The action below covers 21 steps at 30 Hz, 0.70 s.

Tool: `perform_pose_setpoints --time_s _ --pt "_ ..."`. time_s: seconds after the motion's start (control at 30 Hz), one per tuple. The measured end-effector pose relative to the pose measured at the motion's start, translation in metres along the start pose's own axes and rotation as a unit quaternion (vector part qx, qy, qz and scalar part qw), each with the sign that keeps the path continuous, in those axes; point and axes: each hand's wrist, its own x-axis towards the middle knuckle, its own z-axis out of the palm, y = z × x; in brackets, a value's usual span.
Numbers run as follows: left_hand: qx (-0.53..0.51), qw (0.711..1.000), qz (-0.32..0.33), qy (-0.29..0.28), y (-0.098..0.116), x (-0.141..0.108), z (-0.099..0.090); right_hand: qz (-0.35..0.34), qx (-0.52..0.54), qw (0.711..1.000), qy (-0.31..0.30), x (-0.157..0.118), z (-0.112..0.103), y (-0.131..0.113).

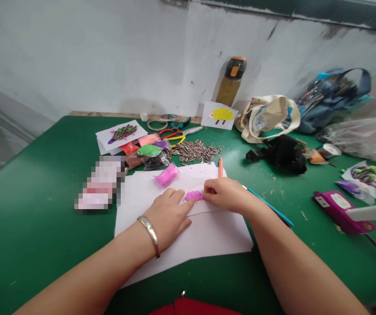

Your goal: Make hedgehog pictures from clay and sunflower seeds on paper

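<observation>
A flattened patch of pink modelling clay (193, 196) lies inside a drawn outline on white paper (161, 236). My left hand (170, 212), with a silver bangle at its wrist, rests on the sheets with fingers spread. Its index finger touches the clay. At the clay's right edge, my right hand (222, 195) has its fingers curled and pressed together; whatever is between them is hidden. A pink clay packet (167, 175) lies on the paper just beyond. An orange pen (220, 167) shows behind my right hand, and a blue pen (273, 208) lies partly under the forearm.
Sunflower seeds (196, 152) are heaped beyond the paper, beside scissors (191, 131) and coloured clay packets (149, 150). A phone-like blurred object (99, 186) lies left. A hedgehog picture (219, 116) leans near a bottle (231, 83). A magenta device (342, 212) sits right.
</observation>
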Motion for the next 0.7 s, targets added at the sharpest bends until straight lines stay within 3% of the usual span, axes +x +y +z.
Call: perform_pose_setpoints --time_s 0.27,0.47,0.7 --pt "0.009 1.0 -0.011 -0.019 0.001 0.0 -0.001 -0.016 0.038 0.999 0.008 -0.001 -0.002 0.001" --pt "0.014 1.0 -0.006 -0.016 0.001 0.0 0.0 0.018 -0.042 0.998 0.04 0.002 0.003 -0.007" --pt "0.018 1.0 -0.011 -0.023 0.002 0.001 -0.001 0.031 -0.03 0.999 0.02 0.001 0.002 -0.009"
